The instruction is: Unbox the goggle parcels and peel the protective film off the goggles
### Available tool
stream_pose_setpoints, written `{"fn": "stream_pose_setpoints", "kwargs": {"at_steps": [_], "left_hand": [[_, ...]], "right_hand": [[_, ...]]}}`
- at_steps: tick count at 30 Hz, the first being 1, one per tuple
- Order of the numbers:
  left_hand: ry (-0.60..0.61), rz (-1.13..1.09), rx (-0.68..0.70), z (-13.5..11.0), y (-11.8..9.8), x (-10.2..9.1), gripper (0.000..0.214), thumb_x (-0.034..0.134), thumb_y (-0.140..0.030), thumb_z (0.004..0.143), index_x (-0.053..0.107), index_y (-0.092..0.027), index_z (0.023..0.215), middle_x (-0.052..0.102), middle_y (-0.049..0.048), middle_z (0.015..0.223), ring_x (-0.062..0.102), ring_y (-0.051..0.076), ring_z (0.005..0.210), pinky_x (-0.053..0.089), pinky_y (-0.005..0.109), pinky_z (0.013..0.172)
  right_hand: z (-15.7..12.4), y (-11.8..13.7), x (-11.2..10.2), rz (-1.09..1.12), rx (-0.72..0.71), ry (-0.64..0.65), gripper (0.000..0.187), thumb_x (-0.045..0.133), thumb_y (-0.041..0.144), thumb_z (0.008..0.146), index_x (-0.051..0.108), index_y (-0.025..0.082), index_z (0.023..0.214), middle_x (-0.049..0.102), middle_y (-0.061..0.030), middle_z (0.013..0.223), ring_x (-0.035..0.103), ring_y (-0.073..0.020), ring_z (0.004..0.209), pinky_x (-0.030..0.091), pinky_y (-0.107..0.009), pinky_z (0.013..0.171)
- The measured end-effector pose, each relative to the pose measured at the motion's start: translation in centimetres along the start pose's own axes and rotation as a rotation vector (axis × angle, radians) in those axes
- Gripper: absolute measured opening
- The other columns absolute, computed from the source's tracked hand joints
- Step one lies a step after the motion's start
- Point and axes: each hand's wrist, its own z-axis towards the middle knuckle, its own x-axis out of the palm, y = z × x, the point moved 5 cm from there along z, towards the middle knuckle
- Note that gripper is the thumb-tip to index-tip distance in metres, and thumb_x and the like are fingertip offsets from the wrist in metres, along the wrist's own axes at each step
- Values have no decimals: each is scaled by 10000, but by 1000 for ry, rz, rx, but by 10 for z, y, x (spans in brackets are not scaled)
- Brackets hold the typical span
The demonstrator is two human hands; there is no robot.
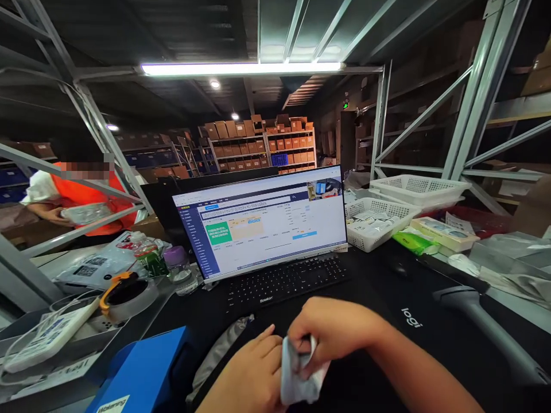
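Low in the middle of the head view, my left hand [249, 373] grips a small whitish packet [297, 384] from its left side, fingers curled and partly hidden. Over its open top bends my right hand [331, 330], closed, with fingertips pinching the rim and reaching partly inside. What the packet contains, if anything, cannot be made out. Beside my left hand lies a grey fabric strip or pouch [224, 347] on the black desk mat. A blue box [144, 367] with a white label stands further left.
Behind my hands are a black keyboard [284, 285] and a lit monitor [267, 229]. On the right lie a barcode scanner [482, 327], a mouse [399, 268] and white baskets [365, 241]. Left are a tape roll [135, 298] and bottles. Another person [92, 201] stands beyond the frame posts.
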Motion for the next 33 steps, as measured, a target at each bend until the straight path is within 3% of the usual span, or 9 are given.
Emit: {"fn": "stream_pose_setpoints", "kwargs": {"at_steps": [2, 5, 10, 14, 17, 20, 23, 29, 33], "left_hand": [[-77, 41, -5, -5, 3, 8, 226, 628, -152, 659, 641, -245, 864, 751, -20, 798, 702, 177, 727, 541, 327, 983], [-130, 16, 34, 1, 6, -2, 185, 607, -157, 692, 648, -238, 853, 755, -17, 807, 708, 170, 758, 535, 302, 990], [-39, -43, 70, 17, 0, -41, 221, 544, -77, 802, 646, -203, 953, 750, -15, 879, 712, 141, 905, 460, 308, 1111], [2, -27, 10, 15, -1, -44, 161, 545, -130, 865, 640, -192, 979, 746, 5, 946, 709, 155, 938, 464, 348, 1123], [-52, 41, 34, 10, 1, -31, 127, 547, -159, 877, 652, -177, 945, 746, 19, 906, 713, 160, 900, 469, 348, 1112], [-156, 121, 90, 8, 2, -18, 174, 508, -117, 863, 667, -175, 902, 736, 12, 821, 705, 155, 866, 445, 337, 1127], [-205, 133, 118, 10, 0, -18, 179, 508, -114, 893, 671, -183, 865, 733, 1, 790, 696, 140, 864, 382, 324, 1175], [-49, 136, 111, 14, -1, -41, 220, 485, -177, 981, 687, -175, 1067, 759, -2, 1048, 683, 123, 1055, 245, 320, 1250], [-10, 286, 258, 7, 5, -50, 249, 533, -287, 983, 689, -168, 1136, 750, 11, 1120, 676, 161, 1111, 205, 325, 1257]], "right_hand": [[8, 2, 12, -52, 20, -25, 457, 849, 78, 613, 411, 186, 533, 330, 130, 492, 280, -57, 478, 186, -228, 476], [14, -13, 16, 123, 71, 5, 424, 840, 196, 675, 424, 190, 594, 377, 121, 549, 326, -59, 522, 222, -210, 490], [0, -41, -8, 437, -25, 211, 572, 875, 410, 663, 358, 184, 575, 332, 111, 562, 270, -57, 549, 219, -201, 488], [-5, -51, -23, 499, -13, 214, 616, 888, 443, 638, 330, 193, 570, 309, 111, 562, 269, -57, 546, 221, -201, 495], [0, -44, -14, 394, 23, 181, 582, 864, 430, 662, 340, 192, 572, 305, 113, 549, 265, -59, 533, 223, -202, 492], [9, -25, 1, 145, 9, 77, 448, 823, 281, 690, 403, 178, 572, 335, 115, 536, 269, -57, 520, 209, -212, 494], [12, -12, 8, 16, -21, -20, 354, 761, 160, 699, 425, 176, 588, 347, 115, 547, 268, -56, 523, 207, -219, 511], [1, -27, -15, 428, -132, 137, 576, 827, 345, 729, 292, 195, 579, 277, 104, 583, 247, -59, 567, 207, -211, 514], [-2, -44, -31, 486, -91, 72, 635, 882, 392, 660, 286, 196, 558, 275, 103, 577, 239, -59, 571, 183, -228, 516]]}}
